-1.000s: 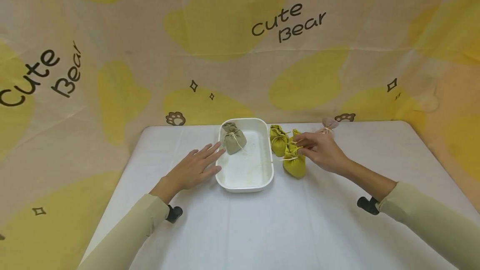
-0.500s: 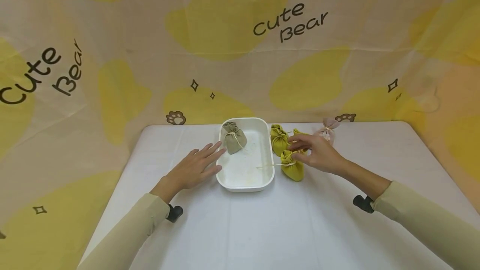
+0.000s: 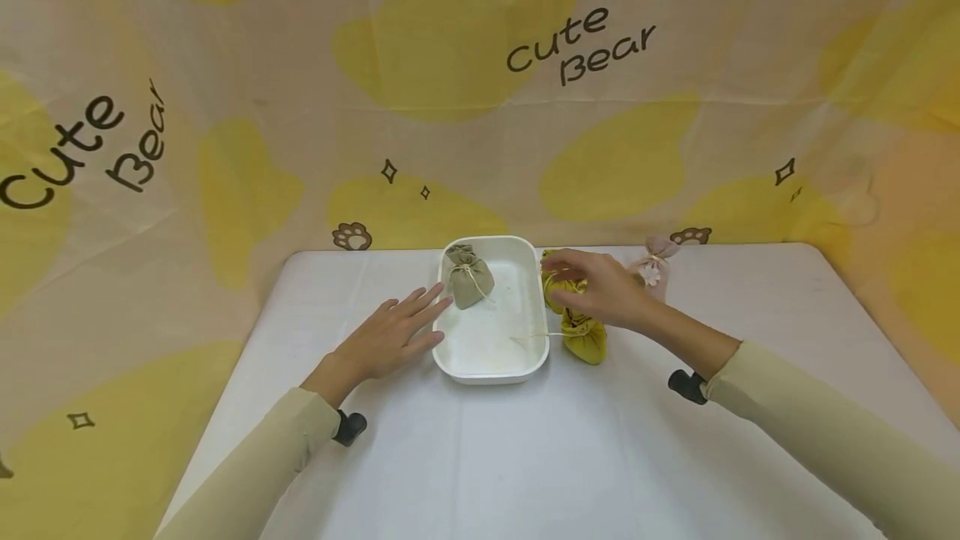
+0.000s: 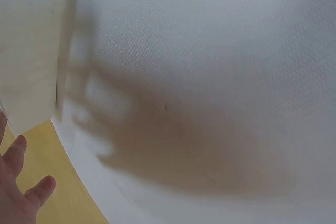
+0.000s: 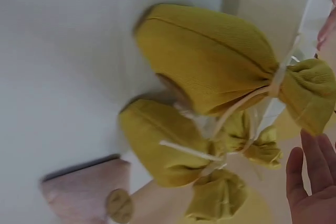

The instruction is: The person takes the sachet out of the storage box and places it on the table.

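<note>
My left hand (image 3: 386, 336) reaches to the left rim of a white tray (image 3: 491, 357) with fingers spread; contact is hard to tell. Inside the tray's far left corner rests a grey-green drawstring pouch (image 3: 470, 277). My right hand (image 3: 603, 286) hovers right of the tray, fingers loosely extended, over yellow drawstring pouches. The nearest yellow pouch (image 3: 585, 342) sits on the table, its cord trailing over the tray's rim. Two more, a yellow pouch (image 5: 163, 140) and another yellow pouch (image 5: 239, 129), show in the right wrist view; my hand partly hides them from the head view.
Behind my right hand stands a pink pouch (image 3: 660, 261) with a white flower. A white cloth covers the table (image 3: 510, 457). A printed fabric backdrop (image 3: 450, 107) rises along the table's far edge.
My right hand has let go of the nearest yellow pouch's neck and moved left, toward the tray. That pouch has shifted slightly nearer to me. The left hand has stayed put.
</note>
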Demonstrator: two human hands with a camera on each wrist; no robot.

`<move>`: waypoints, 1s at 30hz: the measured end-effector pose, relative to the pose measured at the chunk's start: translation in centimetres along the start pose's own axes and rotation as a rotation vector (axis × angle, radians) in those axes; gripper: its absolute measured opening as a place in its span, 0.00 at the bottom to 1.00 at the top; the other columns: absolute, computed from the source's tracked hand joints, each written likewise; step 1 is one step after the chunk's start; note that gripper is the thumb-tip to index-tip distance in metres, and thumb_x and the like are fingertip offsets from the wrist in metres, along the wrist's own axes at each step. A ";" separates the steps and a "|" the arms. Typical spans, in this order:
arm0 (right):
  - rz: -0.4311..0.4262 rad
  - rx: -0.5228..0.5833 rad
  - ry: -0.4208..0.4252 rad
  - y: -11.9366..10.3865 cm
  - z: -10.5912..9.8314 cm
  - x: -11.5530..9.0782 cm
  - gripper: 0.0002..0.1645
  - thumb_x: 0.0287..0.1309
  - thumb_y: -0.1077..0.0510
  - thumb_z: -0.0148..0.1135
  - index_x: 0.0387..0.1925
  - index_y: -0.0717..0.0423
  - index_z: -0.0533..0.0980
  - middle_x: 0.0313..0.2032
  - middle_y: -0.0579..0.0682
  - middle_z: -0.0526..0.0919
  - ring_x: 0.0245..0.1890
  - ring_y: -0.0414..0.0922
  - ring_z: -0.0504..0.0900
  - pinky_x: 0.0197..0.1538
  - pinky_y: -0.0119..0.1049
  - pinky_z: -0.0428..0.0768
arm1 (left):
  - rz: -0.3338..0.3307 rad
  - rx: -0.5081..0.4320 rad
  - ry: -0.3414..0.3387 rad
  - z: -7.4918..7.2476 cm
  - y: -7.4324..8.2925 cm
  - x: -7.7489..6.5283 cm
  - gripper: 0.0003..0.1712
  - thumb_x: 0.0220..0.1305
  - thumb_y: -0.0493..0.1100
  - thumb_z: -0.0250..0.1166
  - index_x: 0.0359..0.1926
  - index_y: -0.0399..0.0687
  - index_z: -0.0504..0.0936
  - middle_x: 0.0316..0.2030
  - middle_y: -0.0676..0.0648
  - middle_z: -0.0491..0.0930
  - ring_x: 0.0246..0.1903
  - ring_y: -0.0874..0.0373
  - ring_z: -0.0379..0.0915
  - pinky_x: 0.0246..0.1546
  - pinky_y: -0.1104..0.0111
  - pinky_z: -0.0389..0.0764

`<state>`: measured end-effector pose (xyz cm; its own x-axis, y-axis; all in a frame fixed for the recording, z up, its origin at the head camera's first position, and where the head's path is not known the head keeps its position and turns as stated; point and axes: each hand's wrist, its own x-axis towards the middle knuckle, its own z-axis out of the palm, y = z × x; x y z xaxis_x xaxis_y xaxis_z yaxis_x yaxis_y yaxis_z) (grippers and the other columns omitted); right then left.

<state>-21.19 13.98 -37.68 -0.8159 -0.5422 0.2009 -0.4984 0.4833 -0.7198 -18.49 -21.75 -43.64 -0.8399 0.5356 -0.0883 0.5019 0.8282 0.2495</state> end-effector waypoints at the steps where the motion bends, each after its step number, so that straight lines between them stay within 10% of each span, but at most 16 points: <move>1: 0.006 0.006 0.000 -0.3 0.1 0.4 0.26 0.56 0.63 0.72 0.57 0.63 0.76 0.54 0.61 0.82 0.50 0.58 0.84 0.51 0.51 0.83 | 0.002 0.000 0.002 0.0 0.0 0.0 0.37 0.75 0.68 0.41 0.79 0.65 0.52 0.79 0.56 0.42 0.76 0.48 0.44 0.71 0.42 0.52; 30: 0.140 0.090 0.037 -1.9 5.4 7.3 0.32 0.58 0.64 0.70 0.63 0.68 0.71 0.62 0.64 0.75 0.59 0.60 0.79 0.58 0.49 0.78 | 0.017 -0.006 -0.005 -0.4 0.3 -0.2 0.36 0.76 0.64 0.45 0.79 0.62 0.53 0.79 0.53 0.43 0.76 0.45 0.46 0.70 0.41 0.55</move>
<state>-24.60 5.36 -38.43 -0.8867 -0.4471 0.1179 -0.3522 0.4878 -0.7988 -18.30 -21.66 -43.14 -0.8305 0.5500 -0.0887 0.5144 0.8182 0.2569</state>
